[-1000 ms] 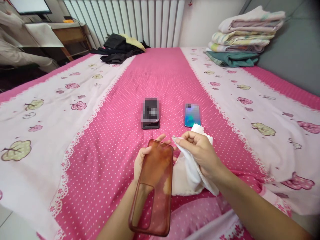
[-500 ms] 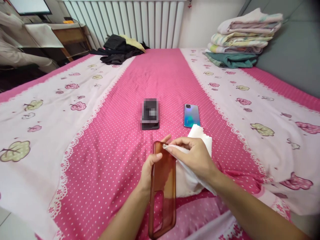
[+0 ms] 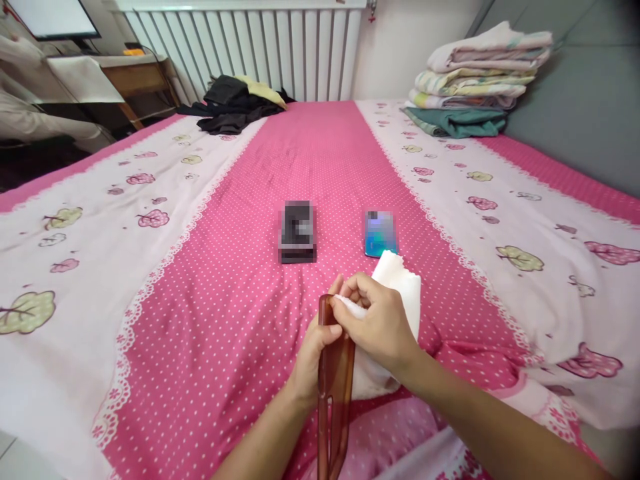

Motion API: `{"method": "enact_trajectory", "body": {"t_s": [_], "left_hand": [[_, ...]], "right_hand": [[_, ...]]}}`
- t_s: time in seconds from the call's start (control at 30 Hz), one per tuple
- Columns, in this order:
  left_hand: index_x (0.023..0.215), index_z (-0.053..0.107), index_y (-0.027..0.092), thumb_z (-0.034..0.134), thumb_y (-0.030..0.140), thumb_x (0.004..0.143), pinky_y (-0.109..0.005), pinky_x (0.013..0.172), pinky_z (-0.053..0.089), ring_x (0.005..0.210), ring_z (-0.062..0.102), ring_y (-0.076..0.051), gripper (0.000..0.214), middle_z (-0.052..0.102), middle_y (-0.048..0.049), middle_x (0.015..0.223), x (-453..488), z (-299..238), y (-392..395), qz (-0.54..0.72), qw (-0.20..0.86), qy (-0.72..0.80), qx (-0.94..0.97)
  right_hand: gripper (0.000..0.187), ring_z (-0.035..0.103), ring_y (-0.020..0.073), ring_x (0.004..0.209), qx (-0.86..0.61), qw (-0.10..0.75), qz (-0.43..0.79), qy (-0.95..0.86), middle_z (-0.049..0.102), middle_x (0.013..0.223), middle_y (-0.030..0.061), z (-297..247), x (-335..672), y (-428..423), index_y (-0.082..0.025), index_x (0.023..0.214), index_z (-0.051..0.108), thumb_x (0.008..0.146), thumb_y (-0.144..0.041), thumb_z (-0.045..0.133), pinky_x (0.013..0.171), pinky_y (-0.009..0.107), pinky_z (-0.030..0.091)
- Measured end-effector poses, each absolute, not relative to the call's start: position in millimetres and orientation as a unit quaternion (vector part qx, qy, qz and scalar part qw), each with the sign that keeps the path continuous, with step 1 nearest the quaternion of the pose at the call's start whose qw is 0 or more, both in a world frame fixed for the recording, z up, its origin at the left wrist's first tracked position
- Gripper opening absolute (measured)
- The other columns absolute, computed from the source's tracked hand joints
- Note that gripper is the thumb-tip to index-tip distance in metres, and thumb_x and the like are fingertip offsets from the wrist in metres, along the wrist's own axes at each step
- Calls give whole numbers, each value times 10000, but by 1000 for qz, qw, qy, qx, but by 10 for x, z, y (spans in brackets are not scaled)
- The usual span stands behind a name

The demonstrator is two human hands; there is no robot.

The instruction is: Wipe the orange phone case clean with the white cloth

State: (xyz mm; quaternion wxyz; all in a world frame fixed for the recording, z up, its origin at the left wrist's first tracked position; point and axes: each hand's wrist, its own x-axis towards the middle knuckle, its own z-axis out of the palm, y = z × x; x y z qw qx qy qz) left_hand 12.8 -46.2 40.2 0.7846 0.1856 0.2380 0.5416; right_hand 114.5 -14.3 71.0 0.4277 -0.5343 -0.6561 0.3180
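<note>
An amber, see-through phone case [image 3: 336, 380] stands on edge in front of me, tilted so its side wall faces me. My left hand [image 3: 317, 347] grips it near its upper end, thumb over the rim. In my right hand [image 3: 377, 320] is a white tissue [image 3: 407, 293], its folded tip pinched between thumb and fingers against the case's top corner. The tissue's wide part spreads out behind that hand. Beyond it lies a shiny blue phone [image 3: 380, 233]. A dark box-like object [image 3: 297, 231], blurred by pixels, rests to its left.
Everything lies on a bed with a pink dotted sheet [image 3: 320, 153]. Folded bedding [image 3: 480, 80] is stacked at the back right, dark clothes [image 3: 235, 103] at the back left. A radiator [image 3: 250, 53] stands behind. A person in pale clothing [image 3: 40, 120] is by a desk at left.
The phone case has turned from showing its broad inside to nearly edge-on, and shifted slightly right. The right hand keeps the tissue at its upper corner.
</note>
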Motion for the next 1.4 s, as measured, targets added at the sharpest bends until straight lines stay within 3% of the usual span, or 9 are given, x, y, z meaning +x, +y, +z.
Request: {"method": "enact_trajectory", "body": {"t_s": [0.53, 0.97, 1.1, 1.27, 1.4], "left_hand": [[1197, 580, 190, 614, 217, 671, -418, 995, 382, 1140, 556, -324, 527, 663, -60, 1145, 75, 492, -476, 526, 785, 265, 196], [1192, 570, 176, 560, 224, 677, -422, 945, 415, 1067, 596, -312, 517, 668, -74, 1105, 50, 472, -443, 500, 820, 227, 165], [1259, 516, 148, 513, 234, 685, -439, 982, 377, 1134, 553, -327, 580, 640, -99, 1167, 10, 503, -406, 498, 830, 216, 127], [1285, 492, 110, 467, 267, 699, -421, 1033, 319, 1239, 461, -312, 607, 612, -120, 1223, -77, 538, -349, 559, 794, 207, 121], [1283, 500, 123, 465, 285, 730, -406, 999, 354, 1199, 495, -303, 578, 630, -115, 1188, -97, 569, -367, 558, 792, 223, 109]], "right_hand": [[139, 568, 133, 572, -544, 402, 388, -626, 670, 733, -3, 712, 1154, -115, -224, 620, 407, 638, -139, 516, 522, 244, 404], [162, 534, 127, 557, -565, 370, 329, -660, 661, 694, -32, 677, 1170, -108, -225, 615, 380, 618, -129, 510, 539, 251, 386], [143, 512, 114, 544, -544, 382, 352, -659, 623, 671, -35, 674, 1200, -91, -219, 625, 413, 613, -129, 524, 529, 240, 379], [154, 451, 96, 488, -534, 435, 356, -632, 444, 522, -72, 742, 1260, -67, -215, 607, 430, 643, -149, 564, 467, 215, 339], [105, 495, 99, 471, -530, 464, 322, -633, 548, 552, -46, 765, 1263, -87, -202, 655, 536, 733, -227, 601, 468, 222, 384]]}}
